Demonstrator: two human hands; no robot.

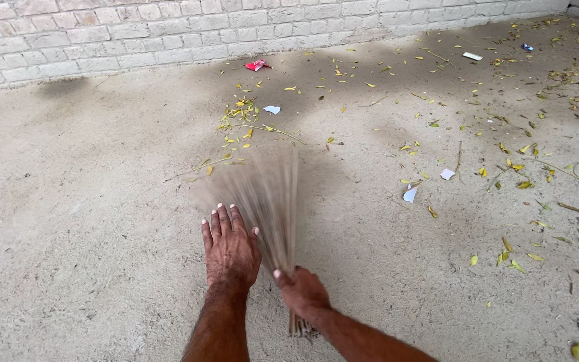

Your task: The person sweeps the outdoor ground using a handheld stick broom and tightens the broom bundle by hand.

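The right hand (301, 292) has its fingers clamped on the broom (273, 214), whose blurred bristles fan away toward the leaves (239, 117); the left hand (230, 249), fingers together and flat, lies just beside the broom.

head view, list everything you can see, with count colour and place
broom: one, tan bundle of thin sticks, motion-blurred, centre of the floor
leaves: many, yellow and green, scattered over the centre and right of the floor
twigs: several, pale, among the leaves
wrapper: one, red, near the wall
paper scraps: a few, white, mid floor and far right
floor: one, grey-brown concrete, dusty
brick wall: one, whitewashed, along the top
left hand: one, flat with fingers spread, beside the broom's bristles
right hand: one, gripping the broom near its bound end
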